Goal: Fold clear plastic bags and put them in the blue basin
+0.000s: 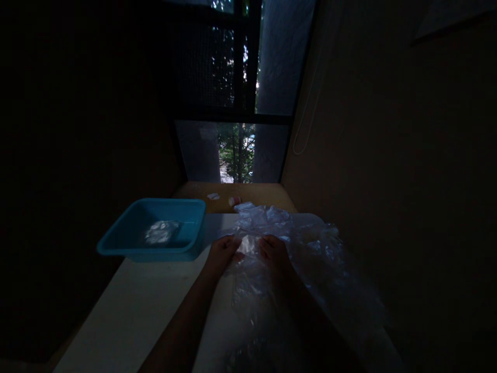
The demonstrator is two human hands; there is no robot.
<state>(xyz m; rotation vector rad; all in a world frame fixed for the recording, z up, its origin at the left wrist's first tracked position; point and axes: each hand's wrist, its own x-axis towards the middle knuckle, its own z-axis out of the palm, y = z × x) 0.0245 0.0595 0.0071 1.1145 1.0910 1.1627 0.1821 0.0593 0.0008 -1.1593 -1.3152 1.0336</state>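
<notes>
Between my two hands, a small pale packet (pixel 249 244) in clear plastic is held over the white table (pixel 155 300). My left hand (pixel 225 251) has its fingers closed on the packet's left edge. On the right edge, my right hand (pixel 274 249) pinches it. Thin clear plastic hangs below the packet toward me. A heap of clear plastic bags (pixel 267 217) lies just beyond my hands and spreads to the right. The picture is dark, so the packet's contents cannot be made out.
A blue basin (pixel 188 253) stands at the table's left, with a shiny clear plastic bundle (pixel 161 232) inside. On the sill beyond lie a small red and white item (pixel 234 201) and a white scrap (pixel 213 196). Walls flank both sides, and a window is ahead.
</notes>
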